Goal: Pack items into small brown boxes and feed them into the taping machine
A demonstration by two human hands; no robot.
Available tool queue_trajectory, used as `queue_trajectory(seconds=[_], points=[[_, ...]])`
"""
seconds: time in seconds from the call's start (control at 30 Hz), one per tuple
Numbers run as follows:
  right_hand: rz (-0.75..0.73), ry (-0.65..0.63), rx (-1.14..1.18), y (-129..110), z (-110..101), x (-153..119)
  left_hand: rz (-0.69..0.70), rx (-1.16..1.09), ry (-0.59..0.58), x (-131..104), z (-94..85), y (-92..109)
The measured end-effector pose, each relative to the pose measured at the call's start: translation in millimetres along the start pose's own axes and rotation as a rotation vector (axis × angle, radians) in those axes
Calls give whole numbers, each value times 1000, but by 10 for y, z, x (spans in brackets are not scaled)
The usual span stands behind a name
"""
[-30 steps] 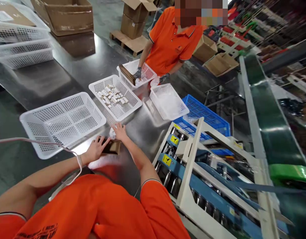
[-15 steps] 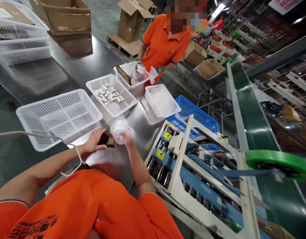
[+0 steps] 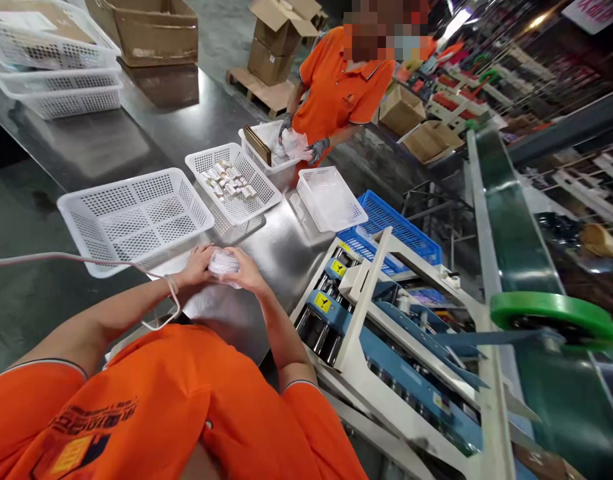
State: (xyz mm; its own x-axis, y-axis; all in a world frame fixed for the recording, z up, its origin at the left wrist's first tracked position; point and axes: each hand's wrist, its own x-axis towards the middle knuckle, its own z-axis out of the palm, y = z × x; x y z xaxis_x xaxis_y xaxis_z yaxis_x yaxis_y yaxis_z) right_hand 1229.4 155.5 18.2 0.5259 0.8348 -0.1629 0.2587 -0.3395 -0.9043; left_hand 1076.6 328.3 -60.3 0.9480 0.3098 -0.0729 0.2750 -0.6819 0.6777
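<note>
Both my hands are closed round a clear plastic-wrapped bundle (image 3: 223,263) above the near edge of the metal table. My left hand (image 3: 197,265) presses its left side, and my right hand (image 3: 247,271) grips the right side. What lies inside the wrapping cannot be made out. Just beyond stands a white perforated basket (image 3: 136,223) with nothing visible in it. To its right, a second white basket (image 3: 259,203) holds several small white-and-gold labelled items (image 3: 229,181). A pale cord with a loop (image 3: 172,288) hangs by my left wrist.
Across the table a co-worker in an orange shirt (image 3: 344,83) handles clear plastic over another white basket (image 3: 276,165). A white basket (image 3: 331,200) and blue crate (image 3: 404,227) stand right. A roller machine (image 3: 366,333) borders my right side. Stacked baskets (image 3: 76,103) and a carton (image 3: 156,40) stand far left.
My left hand has come off the table area and joined my right on the plastic-wrapped bundle, which is drawn closer to me. The co-worker's hands have shifted with the plastic.
</note>
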Motion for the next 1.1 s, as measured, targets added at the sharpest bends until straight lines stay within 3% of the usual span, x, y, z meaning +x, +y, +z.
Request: queue_trajectory(seconds=[0.13,0.23,0.5,0.7,0.83,0.93,1.1], points=[[8,104,22,-35,159,143,5,-8,4,-3,-18,23],[-23,121,89,-44,148,226,0,-31,30,-17,-5,1],[-103,46,269,-187,-83,211,-6,-84,75,-15,66,-48],[-104,161,342,-164,-447,58,22,-62,90,-13,70,-92],[-106,351,319,-7,-804,-29,21,-55,67,-26,41,-111],[-25,418,194,228,-967,-97,26,-44,58,-25,8,-114],[125,470,54,735,-825,-348,37,-9,38,-12,-41,-109]])
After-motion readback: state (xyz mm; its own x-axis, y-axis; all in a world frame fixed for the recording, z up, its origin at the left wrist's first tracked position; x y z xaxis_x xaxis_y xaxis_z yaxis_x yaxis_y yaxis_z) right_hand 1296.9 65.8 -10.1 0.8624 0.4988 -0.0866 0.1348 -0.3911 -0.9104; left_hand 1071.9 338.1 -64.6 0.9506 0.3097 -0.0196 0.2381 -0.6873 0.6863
